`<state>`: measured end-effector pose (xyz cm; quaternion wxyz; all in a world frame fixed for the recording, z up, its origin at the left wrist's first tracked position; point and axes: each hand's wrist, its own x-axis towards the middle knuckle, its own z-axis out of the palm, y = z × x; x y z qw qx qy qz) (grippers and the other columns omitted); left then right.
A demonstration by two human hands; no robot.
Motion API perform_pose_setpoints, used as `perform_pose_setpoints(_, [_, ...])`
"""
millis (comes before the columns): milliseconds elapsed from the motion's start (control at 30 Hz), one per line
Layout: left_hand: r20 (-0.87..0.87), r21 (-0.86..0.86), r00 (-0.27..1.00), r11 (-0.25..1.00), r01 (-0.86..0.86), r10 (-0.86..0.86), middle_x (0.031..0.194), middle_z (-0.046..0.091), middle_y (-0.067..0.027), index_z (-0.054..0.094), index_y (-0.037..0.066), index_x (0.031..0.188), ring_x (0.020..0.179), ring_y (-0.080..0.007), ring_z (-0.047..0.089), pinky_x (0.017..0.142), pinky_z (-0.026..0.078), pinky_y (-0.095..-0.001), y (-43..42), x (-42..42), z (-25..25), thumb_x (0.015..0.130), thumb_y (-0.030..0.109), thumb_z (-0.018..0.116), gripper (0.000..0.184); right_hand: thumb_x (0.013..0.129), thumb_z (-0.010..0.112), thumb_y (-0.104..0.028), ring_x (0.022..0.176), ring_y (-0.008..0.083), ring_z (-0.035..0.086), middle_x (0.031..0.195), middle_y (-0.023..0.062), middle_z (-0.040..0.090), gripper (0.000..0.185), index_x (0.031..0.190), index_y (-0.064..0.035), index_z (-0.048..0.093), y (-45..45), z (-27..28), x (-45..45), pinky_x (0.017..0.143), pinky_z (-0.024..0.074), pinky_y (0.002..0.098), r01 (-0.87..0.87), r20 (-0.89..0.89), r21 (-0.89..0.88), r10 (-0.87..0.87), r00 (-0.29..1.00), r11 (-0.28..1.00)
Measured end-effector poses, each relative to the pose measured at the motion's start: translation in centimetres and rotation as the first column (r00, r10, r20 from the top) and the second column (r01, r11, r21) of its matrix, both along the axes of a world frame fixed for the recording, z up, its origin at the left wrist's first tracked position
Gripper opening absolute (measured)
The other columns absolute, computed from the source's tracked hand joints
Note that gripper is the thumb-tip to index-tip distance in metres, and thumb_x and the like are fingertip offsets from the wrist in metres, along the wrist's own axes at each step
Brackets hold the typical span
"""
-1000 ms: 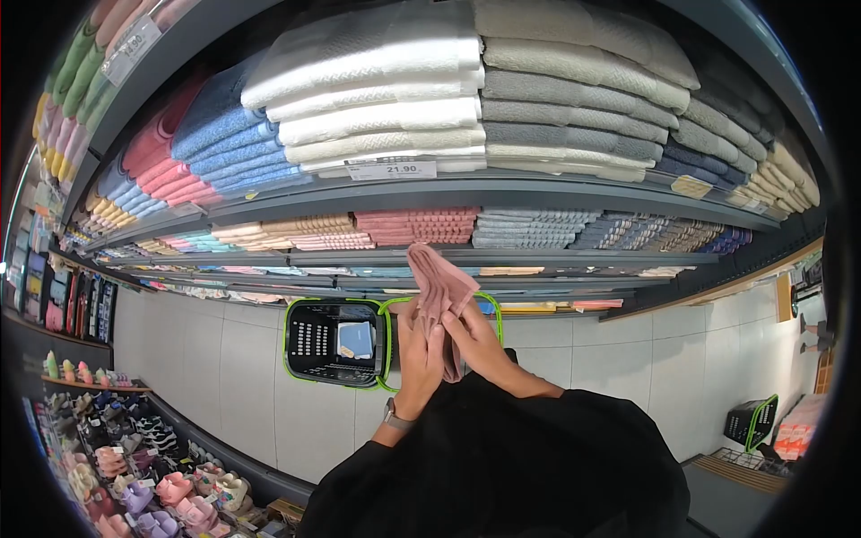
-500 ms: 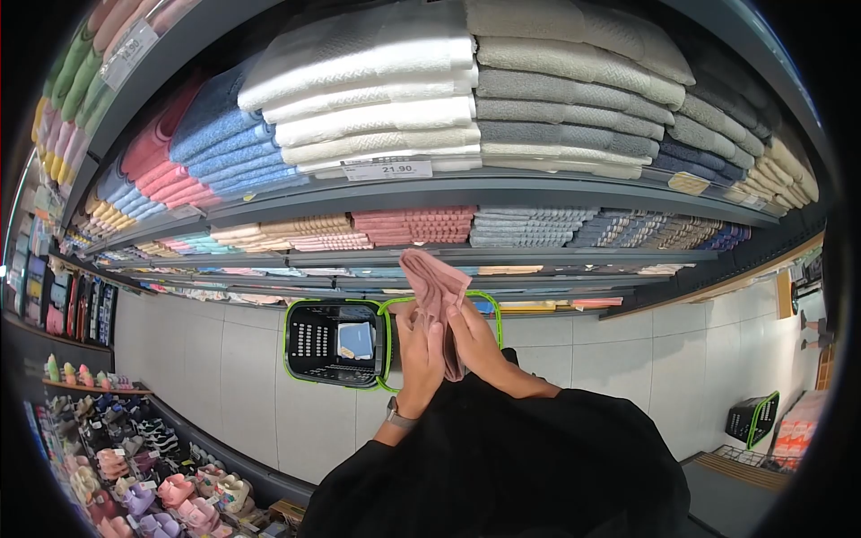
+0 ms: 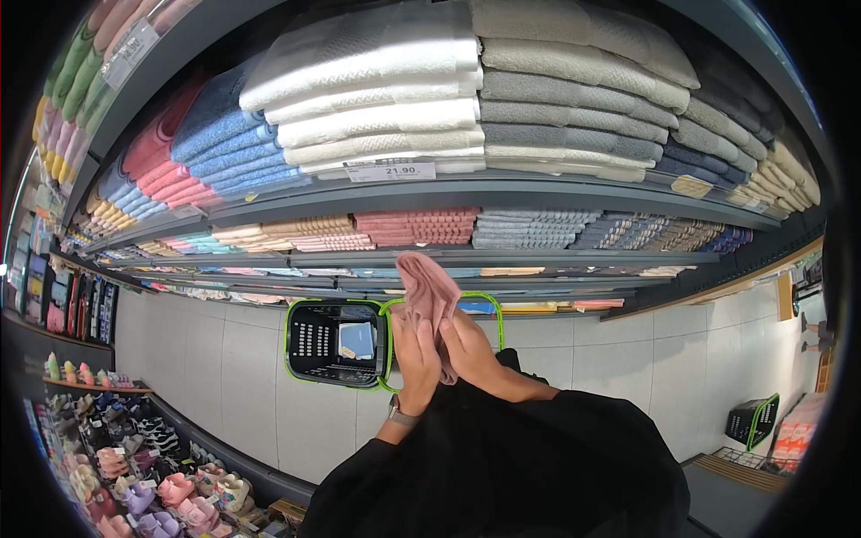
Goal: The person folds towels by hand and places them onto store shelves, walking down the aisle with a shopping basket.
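A dusty-pink towel (image 3: 427,285) is bunched between my two hands, in front of my body. My left hand (image 3: 416,351), with a watch on its wrist, presses the towel from the left. From the right, my right hand (image 3: 469,348) closes on the same cloth, its thumb along the fold. The towel's top flops over above the fingers and its lower end hangs between the palms. Below and to the left of my hands a black shopping basket (image 3: 312,369) with a green rim stands on the floor, holding a blue-and-white packet (image 3: 356,341).
Ahead, a grey shelf (image 3: 538,190) carries folded white towels (image 3: 386,54), grey towels (image 3: 574,108) and blue towels (image 3: 229,134). A price tag (image 3: 392,170) reads 21.90. Slippers (image 3: 175,489) fill a rack at lower left. Another black basket (image 3: 743,420) stands at right.
The towel has been squeezed narrower and turned slightly between my hands, its top tipping a little left. My palms have come closer together. The basket and shelves look the same.
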<state>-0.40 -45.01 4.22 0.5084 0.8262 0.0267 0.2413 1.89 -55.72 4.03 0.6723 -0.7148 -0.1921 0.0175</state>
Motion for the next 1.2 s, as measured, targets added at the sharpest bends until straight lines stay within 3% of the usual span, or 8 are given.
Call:
perform_pose_setpoints(333, [-0.049, 0.12, 0.991, 0.984, 0.131, -0.126, 0.102, 0.047, -0.0231, 0.047, -0.008, 0.122, 0.094, -0.0363, 0.047, 0.085, 0.038, -0.041, 0.0, 0.8, 1.3, 0.092, 0.014, 0.043, 0.037, 0.094, 0.042, -0.013, 0.099, 0.0364, 0.054, 0.106, 0.0225, 0.055, 0.027, 0.113, 0.0043, 0.049, -0.2, -0.2, 0.9, 0.087, 0.0412, 0.039, 0.031, 0.099, -0.003, -0.031, 0.995, 1.0])
perform_pose_setpoints(433, [-0.028, 0.096, 0.979, 0.974, 0.206, -0.204, 0.106, 0.045, -0.0224, 0.039, -0.006, 0.133, 0.097, -0.0352, 0.046, 0.088, 0.037, -0.0397, -0.5, 0.8, 1.7, 0.093, 0.018, 0.042, 0.046, 0.096, 0.045, -0.02, 0.102, 0.0232, 0.054, 0.108, 0.0152, 0.056, 0.029, 0.113, 0.0029, 0.051, -0.9, -1.1, 0.6, 0.086, 0.0417, 0.0346, -0.06, -0.317, 0.225, 0.131, 0.939, 0.973])
perform_pose_setpoints(567, [-0.052, 0.0, 0.919, 0.921, 0.391, -0.39, 0.114, 0.045, -0.0194, 0.037, -0.002, 0.137, 0.103, -0.0296, 0.046, 0.093, 0.037, -0.036, -0.5, 0.7, 2.4, 0.094, 0.019, 0.042, 0.048, 0.096, 0.049, -0.026, 0.098, 0.0114, 0.052, 0.105, 0.0051, 0.056, 0.031, 0.113, 0.0, 0.053, -1.0, -1.7, 1.2, 0.084, 0.0426, 0.0281, 0.031, -0.431, 0.325, 0.119, 0.894, 0.945])
perform_pose_setpoints(667, [-0.105, -0.342, 0.828, 0.802, 0.49, -0.551, 0.116, 0.046, -0.0146, 0.044, 0.0, 0.132, 0.104, -0.0249, 0.048, 0.093, 0.037, -0.0331, 0.6, 0.8, 3.4, 0.093, 0.014, 0.043, 0.041, 0.094, 0.052, -0.026, 0.093, 0.0107, 0.056, 0.101, 0.0033, 0.06, 0.032, 0.115, -0.0014, 0.054, -2.6, -2.9, 2.6, 0.081, 0.0461, 0.026, 0.1, -0.585, 0.415, 0.182, 0.79, 0.904])
perform_pose_setpoints(767, [-0.009, -0.011, 0.965, 0.965, 0.264, -0.264, 0.113, 0.049, -0.0106, 0.05, 0.001, 0.125, 0.102, -0.0215, 0.049, 0.092, 0.038, -0.0316, 3.8, 0.9, 2.9, 0.093, 0.01, 0.045, 0.034, 0.093, 0.054, -0.027, 0.096, 0.0155, 0.06, 0.107, 0.0081, 0.061, 0.035, 0.116, -0.0001, 0.053, -3.0, -1.1, 3.2, 0.083, 0.0485, 0.0294, 0.204, -0.648, 0.576, 0.29, 0.704, 0.792])
perform_pose_setpoints(867, [-0.079, -0.224, 0.997, 0.974, -0.021, 0.004, 0.121, 0.053, -0.0113, 0.05, 0.0, 0.123, 0.111, -0.0197, 0.048, 0.096, 0.036, -0.0309, 6.1, 1.5, 2.7, 0.092, 0.011, 0.048, 0.033, 0.092, 0.055, -0.028, 0.098, 0.0192, 0.061, 0.112, 0.0123, 0.061, 0.039, 0.118, 0.0008, 0.053, -4.4, -0.3, 4.1, 0.085, 0.049, 0.0311, 0.281, -0.73, 0.577, 0.33, 0.598, 0.767])
perform_pose_setpoints(967, [-0.172, -0.542, 0.965, 0.837, 0.077, -0.2, 0.125, 0.051, -0.0121, 0.05, -0.003, 0.123, 0.115, -0.0189, 0.047, 0.097, 0.035, -0.0298, 7.0, 1.9, 0.2, 0.092, 0.016, 0.051, 0.036, 0.093, 0.052, -0.029, 0.105, 0.0226, 0.058, 0.118, 0.0138, 0.057, 0.042, 0.122, 0.0006, 0.049, -4.9, 0.1, 4.4, 0.089, 0.0471, 0.0341, 0.308, -0.73, 0.631, 0.408, 0.549, 0.712])
perform_pose_setpoints(1200, [-0.208, -0.541, 0.944, 0.834, 0.107, -0.255, 0.106, 0.06, -0.0053, 0.055, -0.003, 0.114, 0.095, -0.0108, 0.053, 0.084, 0.043, -0.0266, 6.2, 0.9, -1.0, 0.093, 0.026, 0.054, 0.035, 0.092, 0.055, -0.029, 0.102, 0.0156, 0.057, 0.113, 0.009, 0.058, 0.042, 0.122, 0.0006, 0.051, -4.7, 0.6, 4.3, 0.088, 0.046, 0.03, 0.194, -0.676, 0.549, 0.294, 0.676, 0.813])
